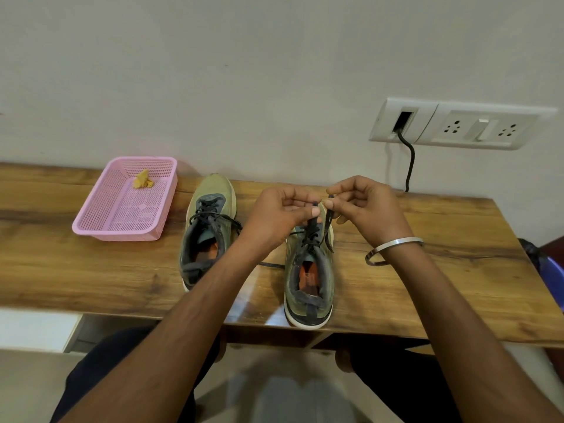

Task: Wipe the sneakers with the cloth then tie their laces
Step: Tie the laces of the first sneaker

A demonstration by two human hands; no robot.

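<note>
Two olive-green sneakers with dark laces stand on the wooden table, toes toward the wall. The left sneaker [207, 227] has its laces lying loose across the tongue. Above the right sneaker [309, 279], my left hand [282, 213] pinches one dark lace end and my right hand [361, 206] pinches the other; both laces [314, 227] are pulled up from the eyelets. A yellow cloth [142, 179] lies crumpled in the pink basket.
The pink mesh basket [100, 221] sits at the table's left. A wall socket panel [457, 125] with a black cable [410, 160] is behind the table on the right. The table's front edge [122, 311] runs just below the heels.
</note>
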